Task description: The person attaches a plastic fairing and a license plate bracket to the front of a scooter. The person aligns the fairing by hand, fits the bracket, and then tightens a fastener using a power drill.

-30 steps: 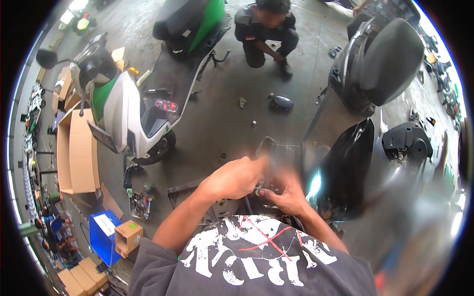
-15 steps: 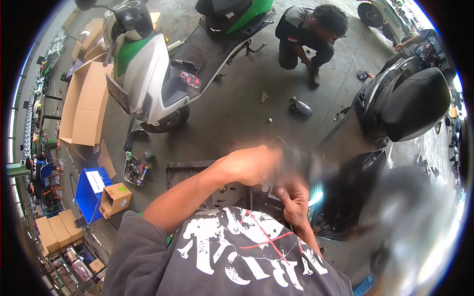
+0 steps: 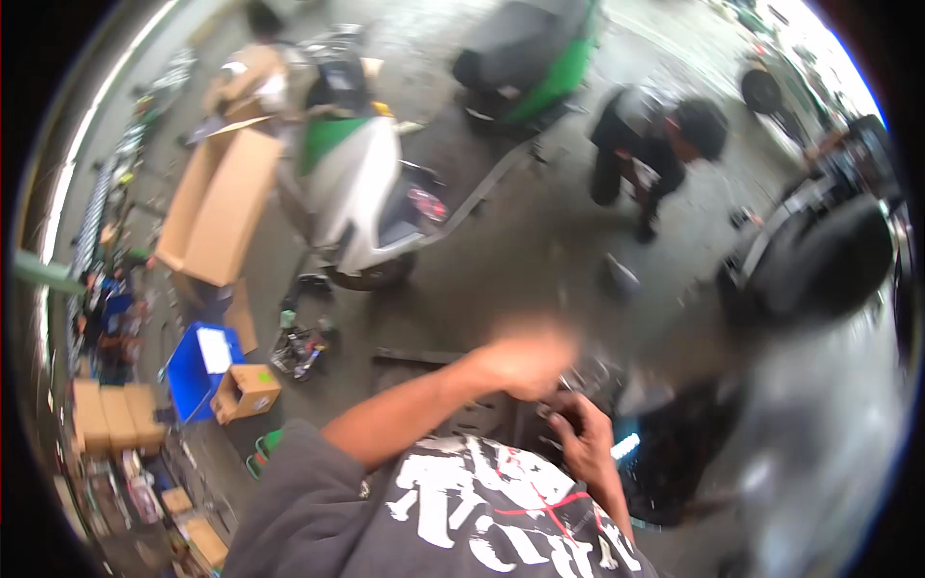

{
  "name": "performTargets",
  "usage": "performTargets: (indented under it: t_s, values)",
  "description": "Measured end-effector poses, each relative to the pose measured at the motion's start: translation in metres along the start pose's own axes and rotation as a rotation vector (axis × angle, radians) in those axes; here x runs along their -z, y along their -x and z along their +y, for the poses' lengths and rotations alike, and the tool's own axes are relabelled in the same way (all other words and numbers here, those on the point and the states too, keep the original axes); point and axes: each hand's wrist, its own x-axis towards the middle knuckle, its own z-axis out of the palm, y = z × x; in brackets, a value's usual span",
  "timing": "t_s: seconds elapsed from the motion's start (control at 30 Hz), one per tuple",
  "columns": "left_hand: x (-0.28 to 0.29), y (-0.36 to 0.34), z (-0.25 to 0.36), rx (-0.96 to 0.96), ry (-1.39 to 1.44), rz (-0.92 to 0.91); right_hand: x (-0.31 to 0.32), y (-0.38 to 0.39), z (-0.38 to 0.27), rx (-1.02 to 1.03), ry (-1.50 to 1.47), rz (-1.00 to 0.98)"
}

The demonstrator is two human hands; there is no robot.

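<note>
My left hand (image 3: 530,363) reaches across in front of my chest. Motion smears its fingers, so their hold cannot be made out. Just below and to its right is my right hand (image 3: 585,438), with thumb and fingers curled together at a small dark piece too blurred to name. Beneath both hands lies a dark slotted panel or tray (image 3: 470,421), partly covered by my left forearm. Blurred shiny parts (image 3: 602,378) show just beyond my fingers.
A white-and-green scooter (image 3: 361,193) stands ahead on the left. Another person (image 3: 641,159) crouches ahead on the right, near a black scooter seat (image 3: 829,260). A cardboard box (image 3: 226,212), a blue bin (image 3: 198,385) and loose parts (image 3: 301,352) are to the left. Glossy black bodywork (image 3: 689,448) sits close right.
The whole view has swung, shifting surroundings downward and mostly rightward. A dark blurred object rising between my hands no longer shows there. The crouching person stays low.
</note>
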Motion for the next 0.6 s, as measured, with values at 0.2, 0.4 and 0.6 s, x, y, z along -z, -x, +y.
performTargets:
  t_s: [0.2, 0.4, 0.6]
  values:
    - [-0.014, 0.003, -0.018, 0.019, -0.009, 0.158, 0.002, -0.019, -0.022, 0.189, 0.385, -0.148]
    - [-0.025, 0.032, -0.042, 0.259, 0.108, 0.28, -0.019, -0.064, -0.034, 0.025, 0.68, -0.465]
    - [-0.032, 0.05, -0.047, 0.368, 0.16, 0.458, -0.029, -0.082, -0.022, 0.203, 0.688, -0.485]
